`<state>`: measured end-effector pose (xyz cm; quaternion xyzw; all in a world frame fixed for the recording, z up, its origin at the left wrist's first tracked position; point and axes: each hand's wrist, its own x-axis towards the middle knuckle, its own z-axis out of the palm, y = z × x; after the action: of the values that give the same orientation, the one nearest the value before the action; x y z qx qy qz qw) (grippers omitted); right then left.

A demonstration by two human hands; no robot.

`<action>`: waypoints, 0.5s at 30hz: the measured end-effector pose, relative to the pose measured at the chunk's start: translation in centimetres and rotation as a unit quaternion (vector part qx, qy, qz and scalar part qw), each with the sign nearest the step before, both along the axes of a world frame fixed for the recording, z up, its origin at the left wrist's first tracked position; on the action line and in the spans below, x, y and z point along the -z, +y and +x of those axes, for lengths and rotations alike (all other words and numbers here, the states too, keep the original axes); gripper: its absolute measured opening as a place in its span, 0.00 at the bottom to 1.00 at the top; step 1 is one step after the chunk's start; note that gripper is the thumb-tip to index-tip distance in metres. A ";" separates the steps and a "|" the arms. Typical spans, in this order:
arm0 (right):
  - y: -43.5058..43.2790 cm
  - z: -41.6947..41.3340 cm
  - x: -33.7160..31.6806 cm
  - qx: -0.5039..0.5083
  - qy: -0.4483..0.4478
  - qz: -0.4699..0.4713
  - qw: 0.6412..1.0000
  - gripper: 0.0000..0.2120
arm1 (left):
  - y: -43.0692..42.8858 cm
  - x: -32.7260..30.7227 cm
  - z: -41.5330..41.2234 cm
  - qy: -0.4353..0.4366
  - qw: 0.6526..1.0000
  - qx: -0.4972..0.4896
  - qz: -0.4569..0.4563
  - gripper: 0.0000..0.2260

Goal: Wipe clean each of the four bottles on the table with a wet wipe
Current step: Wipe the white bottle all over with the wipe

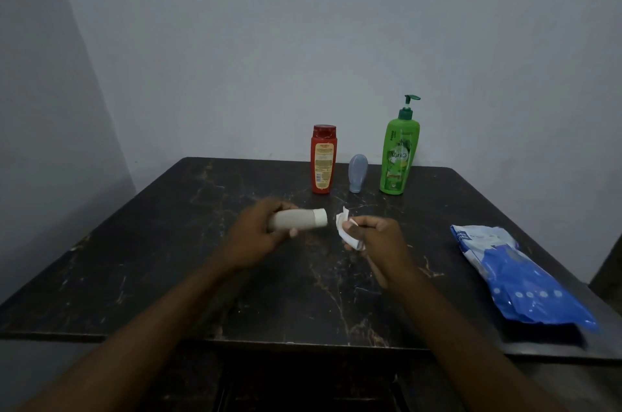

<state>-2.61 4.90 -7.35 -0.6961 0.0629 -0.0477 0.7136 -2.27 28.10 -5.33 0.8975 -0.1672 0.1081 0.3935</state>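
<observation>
While L hand (257, 234) grips tube (298, 219), R hand (378, 238) pinches wipe (345, 226) beside it; red btl (323, 160), blue btl (357, 172), green btl (399, 159) behind tube: prob pending.

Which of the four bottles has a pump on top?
The tall green bottle, standing rightmost at the back. The red bottle, the small grey-blue bottle and the beige bottle in the left hand have plain caps.

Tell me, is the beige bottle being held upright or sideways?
Sideways: the left hand holds the beige bottle level, white cap pointing toward the wet wipe in the right hand.
</observation>
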 end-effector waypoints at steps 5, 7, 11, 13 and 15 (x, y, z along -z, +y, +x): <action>0.5 4.1 0.5 0.024 0.000 -0.024 0.999 0.10 | 2.2 -4.2 2.9 -0.057 0.998 -0.032 0.006 0.18; 0.6 5.6 0.9 0.035 -0.009 -0.076 0.996 0.10 | 2.5 -5.3 4.4 -0.067 0.997 -0.043 0.016 0.18; 1.2 8.2 1.2 0.050 -0.053 -0.170 0.983 0.11 | 2.7 -6.7 8.1 -0.094 0.991 -0.052 0.074 0.19; 1.4 9.3 1.2 0.052 -0.062 -0.193 0.978 0.10 | 2.5 -6.9 9.8 -0.092 0.989 -0.059 0.096 0.20; 1.6 10.4 1.3 0.055 -0.066 -0.210 0.974 0.10 | 2.4 -6.9 11.5 -0.080 0.988 -0.066 0.112 0.22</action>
<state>7.80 6.50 -8.68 -0.8215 0.0426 -0.1446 0.5499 9.27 30.52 1.59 0.9335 -0.1492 0.1859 0.2678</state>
